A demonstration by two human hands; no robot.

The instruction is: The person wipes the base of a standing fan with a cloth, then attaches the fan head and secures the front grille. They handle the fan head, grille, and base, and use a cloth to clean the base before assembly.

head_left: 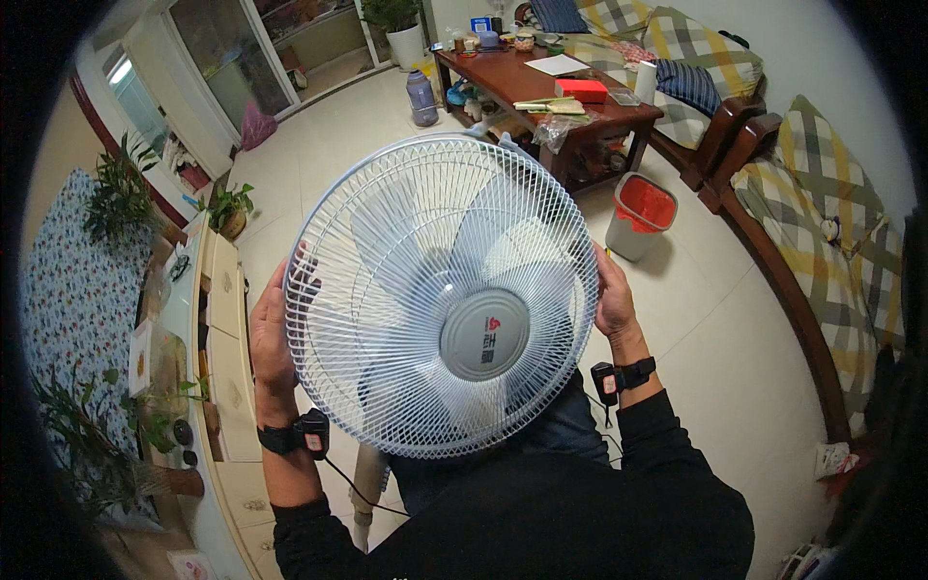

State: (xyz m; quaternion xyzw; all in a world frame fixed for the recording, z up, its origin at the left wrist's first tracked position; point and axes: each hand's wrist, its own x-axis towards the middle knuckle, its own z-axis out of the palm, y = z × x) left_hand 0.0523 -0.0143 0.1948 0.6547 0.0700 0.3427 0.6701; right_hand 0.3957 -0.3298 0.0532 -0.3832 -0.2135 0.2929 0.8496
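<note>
A round electric fan head (387,275) with a pale blue-grey wire grille is in front of my body, its grey centre badge facing up toward me. Translucent blades show through the wires. My left hand (275,333) grips the left rim, with some fingers visible through the grille. On the opposite side my right hand (611,295) is closed round the right rim, its fingertips mostly hidden behind it. What lies under the fan head is largely hidden. Each wrist wears a black strap with a small box.
A dark red wooden table (503,82) with various items stands ahead. Near it are a grey bin (633,232) with a red liner and a purple-grey jug (421,101). Plaid-cushioned wooden seating (831,251) lines the right. A cream cabinet (227,367) with potted plants is left.
</note>
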